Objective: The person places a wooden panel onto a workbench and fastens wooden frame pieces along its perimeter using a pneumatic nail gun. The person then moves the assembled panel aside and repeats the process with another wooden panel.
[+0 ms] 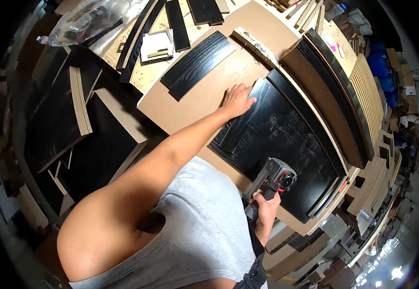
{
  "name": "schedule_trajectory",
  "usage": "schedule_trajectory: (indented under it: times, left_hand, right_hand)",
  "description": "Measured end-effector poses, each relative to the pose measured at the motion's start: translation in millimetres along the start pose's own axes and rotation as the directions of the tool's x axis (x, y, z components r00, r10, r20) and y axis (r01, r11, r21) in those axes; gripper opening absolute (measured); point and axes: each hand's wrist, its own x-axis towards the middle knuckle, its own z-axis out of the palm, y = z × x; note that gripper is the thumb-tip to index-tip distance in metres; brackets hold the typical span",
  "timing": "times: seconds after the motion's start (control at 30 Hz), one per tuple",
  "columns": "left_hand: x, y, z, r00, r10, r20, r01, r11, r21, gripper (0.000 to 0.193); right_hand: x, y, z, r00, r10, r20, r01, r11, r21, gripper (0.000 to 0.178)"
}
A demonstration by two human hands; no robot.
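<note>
My right hand (266,209) is wrapped around the handle of a grey and black nail gun (282,174), which sits over the near part of a large black panel (293,139). Along the panel's left side lies a narrow black wooden strip (244,123). My left hand (238,101) grips the far part of this strip at its left edge, thumb on top and fingers bent; the fingertips are partly hidden. A black curved rail (305,115) borders the panel on its right. Panel and strip rest on a tan board (195,113).
A loose black two-piece board (197,62) lies farther left, near a white box with a small stick (157,46). Curved dark pieces (332,91) stand along the right. Black-faced panels (60,120) lean at the left, below a clear plastic bag (86,24).
</note>
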Motion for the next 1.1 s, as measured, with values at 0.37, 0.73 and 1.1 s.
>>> schedule_trajectory:
  times: [0.37,0.73,1.1]
  left_hand:
    - [24.3,2.6,21.2,0.999,-0.009,-0.053,0.002,0.992,-0.127,0.034]
    - [16.7,8.7,8.3,0.966,0.18,0.184,-0.189,0.981,0.035,0.076]
    - [-46.6,33.8,-33.4,0.445,0.448,0.775,-0.65,0.757,-0.063,0.061]
  right_hand:
    - [31.8,-26.7,12.2,0.994,0.098,0.042,-0.095,0.993,-0.073,0.036]
    - [45.7,-29.5,15.4,0.992,0.116,0.047,-0.112,0.99,-0.084,0.04]
    - [24.8,-10.2,-13.1,0.98,0.053,-0.194,-0.005,0.971,0.239,0.028]
